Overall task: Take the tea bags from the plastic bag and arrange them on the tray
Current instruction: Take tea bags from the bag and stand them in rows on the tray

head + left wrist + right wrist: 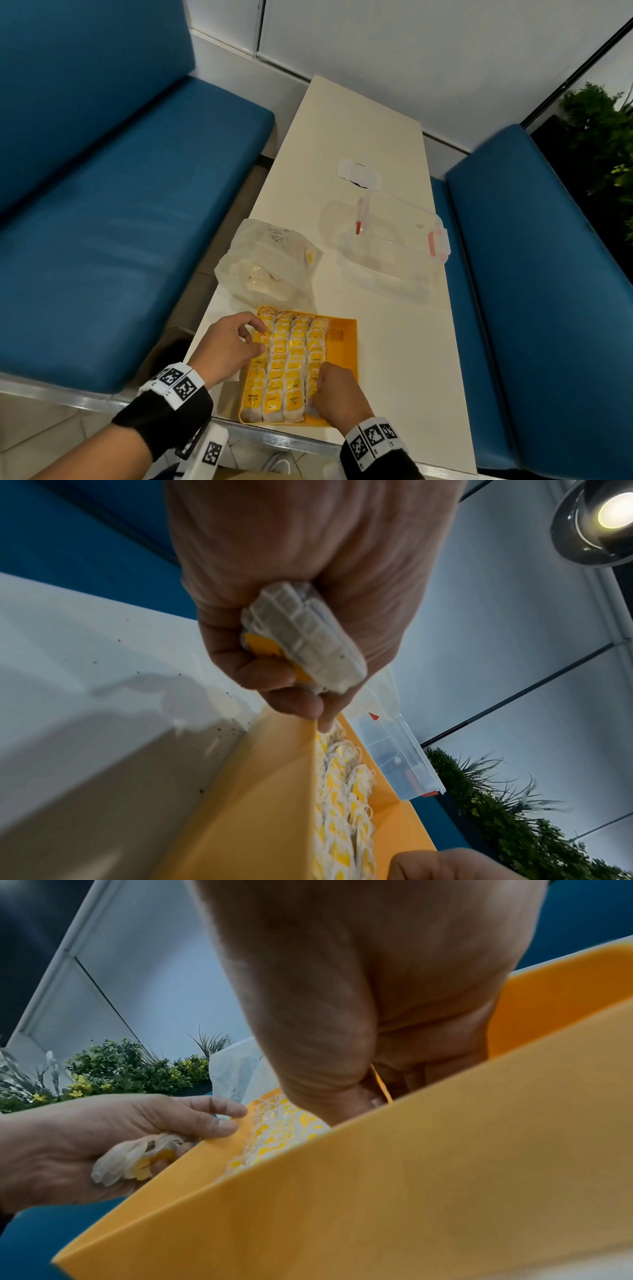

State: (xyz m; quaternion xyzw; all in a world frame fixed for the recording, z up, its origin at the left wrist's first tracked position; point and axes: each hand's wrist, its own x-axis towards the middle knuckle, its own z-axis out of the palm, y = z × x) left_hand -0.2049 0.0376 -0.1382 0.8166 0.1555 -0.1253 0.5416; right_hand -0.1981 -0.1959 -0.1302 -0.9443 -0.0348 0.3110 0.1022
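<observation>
**Tea bags fill most of the yellow tray**

Tea bags (291,356) lie in four neat rows in the yellow tray (346,337), which sits at the near end of the table (349,123). A bare strip of tray shows at 3 o'clock of the rows. I see my left hand (227,346) over the tray's 9 o'clock rim, fingers curled round a small bunch of tea bags (301,639) in the palm. My right hand (337,394) is down in the tray at 5 o'clock, fingers bent onto the last row; I cannot tell if it pinches a bag.

At 12 o'clock of the tray, just past its rim, lies the plastic bag (267,263) with more pale bags inside. At 2 o'clock sits a clear box (394,246) with red clips.

Blue seats (113,205) run along both long sides of the cream table. Green plants (603,137) stand by the right seat. The tray nearly meets the table's near edge. The far half of the table is open.
</observation>
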